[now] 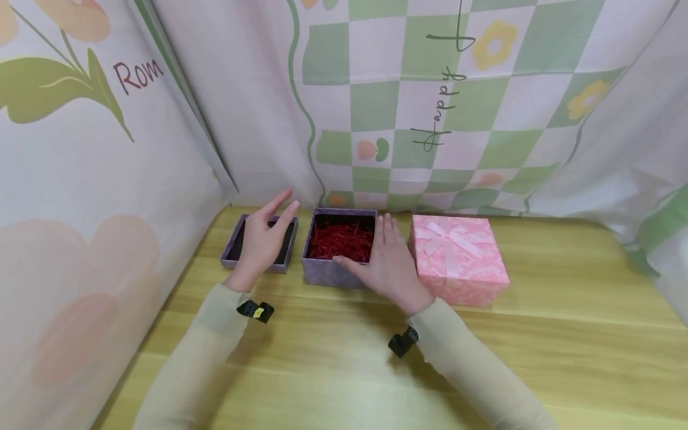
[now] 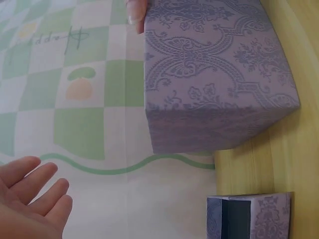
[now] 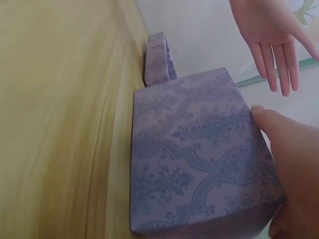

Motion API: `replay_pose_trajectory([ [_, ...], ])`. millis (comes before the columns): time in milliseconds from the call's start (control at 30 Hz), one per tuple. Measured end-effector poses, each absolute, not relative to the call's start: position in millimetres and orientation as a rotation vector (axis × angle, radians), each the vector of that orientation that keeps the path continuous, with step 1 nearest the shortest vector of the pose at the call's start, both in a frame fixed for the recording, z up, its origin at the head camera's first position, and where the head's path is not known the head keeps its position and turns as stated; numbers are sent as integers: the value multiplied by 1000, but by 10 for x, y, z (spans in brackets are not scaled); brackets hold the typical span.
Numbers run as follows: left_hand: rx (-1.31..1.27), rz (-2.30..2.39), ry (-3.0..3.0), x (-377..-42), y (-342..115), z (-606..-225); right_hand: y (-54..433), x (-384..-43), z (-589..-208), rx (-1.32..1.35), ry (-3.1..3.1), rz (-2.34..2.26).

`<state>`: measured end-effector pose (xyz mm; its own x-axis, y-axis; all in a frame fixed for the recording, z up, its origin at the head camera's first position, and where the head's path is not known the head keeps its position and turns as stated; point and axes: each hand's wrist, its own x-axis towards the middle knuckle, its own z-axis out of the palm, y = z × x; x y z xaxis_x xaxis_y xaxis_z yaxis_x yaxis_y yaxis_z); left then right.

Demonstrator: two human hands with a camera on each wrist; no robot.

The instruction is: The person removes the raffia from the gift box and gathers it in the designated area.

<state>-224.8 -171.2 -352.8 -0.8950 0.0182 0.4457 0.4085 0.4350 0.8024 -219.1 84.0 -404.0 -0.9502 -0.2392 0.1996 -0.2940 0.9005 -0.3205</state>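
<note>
An open purple patterned box (image 1: 335, 273), filled with red shredded paper (image 1: 341, 240), stands on the table. My right hand (image 1: 392, 266) lies along its right side with straight fingers, and the thumb reaches over the front rim, as the right wrist view shows at the box's edge (image 3: 204, 149). My left hand (image 1: 264, 239) is raised over the shallow purple lid (image 1: 231, 263), fingers extended and thumb apart, with nothing in it. The lid lies with its dark inside up, left of the box. In the left wrist view the left hand (image 2: 32, 199) appears apart from the box.
Close by the right hand stands a pink gift box (image 1: 457, 257) with a ribbon bow on top. A checkered curtain (image 1: 430, 107) hangs right behind the boxes, and a floral cloth (image 1: 107, 209) borders the wooden table (image 1: 333, 358) on the left.
</note>
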Motion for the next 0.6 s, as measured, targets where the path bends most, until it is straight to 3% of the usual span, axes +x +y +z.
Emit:
replay_pose_trajectory([
  [600,-451,-1435,-2597,-2604,-1434,-3451,889,-2211,-3981,420,-3009,295],
])
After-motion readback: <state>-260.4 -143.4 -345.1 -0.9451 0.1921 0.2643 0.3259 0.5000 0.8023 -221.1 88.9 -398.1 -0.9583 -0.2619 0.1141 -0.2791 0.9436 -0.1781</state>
